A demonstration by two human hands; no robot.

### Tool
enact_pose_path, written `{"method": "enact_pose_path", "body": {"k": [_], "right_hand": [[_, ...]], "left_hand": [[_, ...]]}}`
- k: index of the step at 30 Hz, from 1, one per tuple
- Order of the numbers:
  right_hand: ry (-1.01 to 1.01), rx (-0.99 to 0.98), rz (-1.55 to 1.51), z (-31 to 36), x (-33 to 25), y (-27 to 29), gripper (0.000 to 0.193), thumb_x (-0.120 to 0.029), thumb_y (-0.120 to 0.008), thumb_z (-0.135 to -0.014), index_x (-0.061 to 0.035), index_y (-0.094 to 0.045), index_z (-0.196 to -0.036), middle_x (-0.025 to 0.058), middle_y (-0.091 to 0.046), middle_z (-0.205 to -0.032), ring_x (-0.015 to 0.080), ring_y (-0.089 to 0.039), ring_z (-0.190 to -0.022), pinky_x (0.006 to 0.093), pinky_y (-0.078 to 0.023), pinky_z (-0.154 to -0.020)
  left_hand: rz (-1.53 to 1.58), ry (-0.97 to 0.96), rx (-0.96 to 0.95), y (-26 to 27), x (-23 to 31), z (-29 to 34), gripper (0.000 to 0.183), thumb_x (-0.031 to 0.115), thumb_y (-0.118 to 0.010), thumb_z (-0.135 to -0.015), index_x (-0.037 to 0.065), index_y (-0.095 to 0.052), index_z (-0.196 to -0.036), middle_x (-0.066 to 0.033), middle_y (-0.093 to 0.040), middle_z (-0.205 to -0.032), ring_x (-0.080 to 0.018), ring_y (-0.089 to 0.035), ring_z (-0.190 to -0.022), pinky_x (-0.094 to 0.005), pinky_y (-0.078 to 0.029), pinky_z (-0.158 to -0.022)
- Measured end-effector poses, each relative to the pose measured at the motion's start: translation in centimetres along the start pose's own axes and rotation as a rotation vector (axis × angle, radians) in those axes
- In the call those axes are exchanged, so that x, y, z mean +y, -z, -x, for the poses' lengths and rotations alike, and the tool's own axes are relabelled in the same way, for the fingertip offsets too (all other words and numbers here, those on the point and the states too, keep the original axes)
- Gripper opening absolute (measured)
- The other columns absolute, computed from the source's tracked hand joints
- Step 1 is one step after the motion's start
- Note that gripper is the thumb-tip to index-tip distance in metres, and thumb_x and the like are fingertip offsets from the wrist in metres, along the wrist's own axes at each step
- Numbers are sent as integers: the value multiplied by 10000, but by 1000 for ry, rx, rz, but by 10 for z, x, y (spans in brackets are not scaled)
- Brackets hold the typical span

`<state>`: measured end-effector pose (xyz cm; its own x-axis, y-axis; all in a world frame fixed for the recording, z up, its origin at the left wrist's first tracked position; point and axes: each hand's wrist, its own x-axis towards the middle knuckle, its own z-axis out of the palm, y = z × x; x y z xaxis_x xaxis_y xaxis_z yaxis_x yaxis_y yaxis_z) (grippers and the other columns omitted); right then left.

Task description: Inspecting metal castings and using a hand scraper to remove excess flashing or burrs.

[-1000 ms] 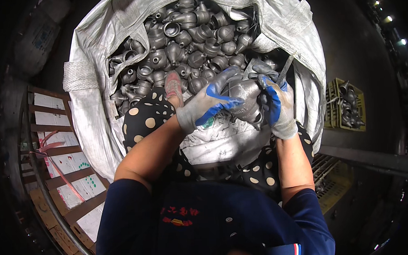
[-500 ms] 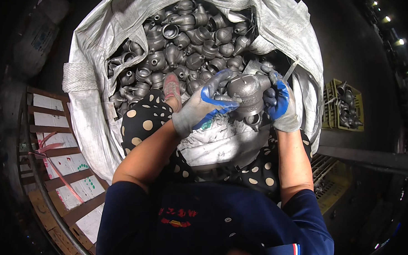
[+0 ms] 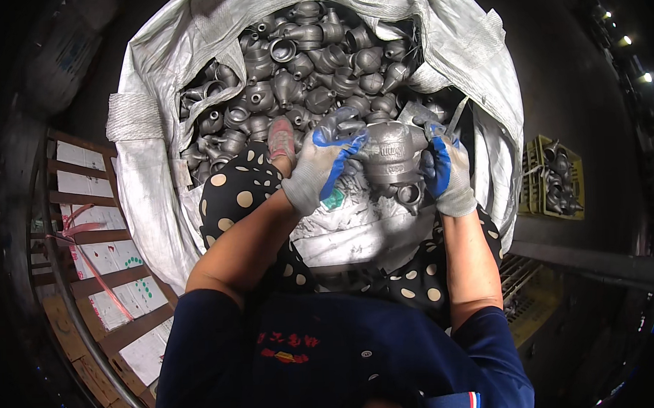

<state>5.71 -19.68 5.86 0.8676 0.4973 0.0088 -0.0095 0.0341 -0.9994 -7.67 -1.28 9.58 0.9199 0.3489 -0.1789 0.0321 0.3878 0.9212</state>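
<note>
Between my hands is a grey metal valve-body casting (image 3: 393, 156) with a round belly, raised markings on its side and a wide collar at the bottom. My left hand (image 3: 326, 154), in a grey and blue work glove, is closed on the casting's left end. At its other end, the fingers of my right hand (image 3: 449, 168), gloved alike, are wrapped round the spout; part of that grip is hidden. A smaller casting with a round opening (image 3: 410, 194) lies just below the held one. Many similar castings (image 3: 285, 88) are heaped beyond my hands.
A large white woven bulk bag (image 3: 147, 183) surrounds the heap, its rim folded outward. My pink shoe (image 3: 281, 139) rests among the castings. Slatted brown crating (image 3: 86, 207) stands at left. On the right is a yellow crate (image 3: 538, 184) of castings, with another yellow crate (image 3: 539, 300) below.
The casting has turned, so its marked side and right spout show differently. My left hand has shifted from its open hold and closed on the left end.
</note>
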Motion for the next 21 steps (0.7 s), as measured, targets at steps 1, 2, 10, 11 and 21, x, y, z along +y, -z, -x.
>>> {"method": "enact_pose_path", "body": {"k": [1, 2, 10, 11, 21], "right_hand": [[-224, 65, -292, 3, -15, -9, 213, -244, -580, -900, -55, -588, -999, -44, -434, -514, 50, -373, -370, 196, -298, -349], [-224, 67, -291, 4, -19, -14, 213, -244, -580, -900, -55, -588, -999, -44, -434, -514, 50, -373, -370, 196, -298, -349], [-184, -53, -217, 14, -41, -21, 131, -217, -584, -897, -86, -578, -903, -57, -461, -555, 26, -350, -371, 178, -274, -323], [-222, -63, -316, 14, -39, -19, 135, -213, -575, -901, -82, -577, -937, -55, -466, -563, 27, -349, -372, 175, -268, -322], [390, -317, 435, 14, 4, -6, 455, -55, -577, -827, -1, -461, -1264, 19, -590, -694, 89, -436, -401, 184, -332, -371]], "left_hand": [[35, 107, 50, 4, 3, -2, 274, 162, -500, -936, 34, -545, -1174, -61, -623, -921, -74, -580, -681, -212, -477, -577], [70, 215, 95, 4, 6, -3, 272, 186, -496, -941, 33, -557, -1158, -53, -637, -871, -70, -574, -665, -208, -471, -577], [52, -46, 169, 17, -2, -14, 257, 212, -509, -932, 55, -520, -1135, -49, -630, -780, -81, -567, -573, -197, -457, -486], [-138, -196, 155, 23, -9, -17, 258, 237, -533, -921, 63, -538, -1112, -32, -616, -732, -82, -553, -535, -200, -443, -456], [117, -59, 223, 30, 1, -12, 167, 243, -587, -893, 91, -630, -840, -34, -616, -647, -114, -550, -477, -244, -439, -412]]}}
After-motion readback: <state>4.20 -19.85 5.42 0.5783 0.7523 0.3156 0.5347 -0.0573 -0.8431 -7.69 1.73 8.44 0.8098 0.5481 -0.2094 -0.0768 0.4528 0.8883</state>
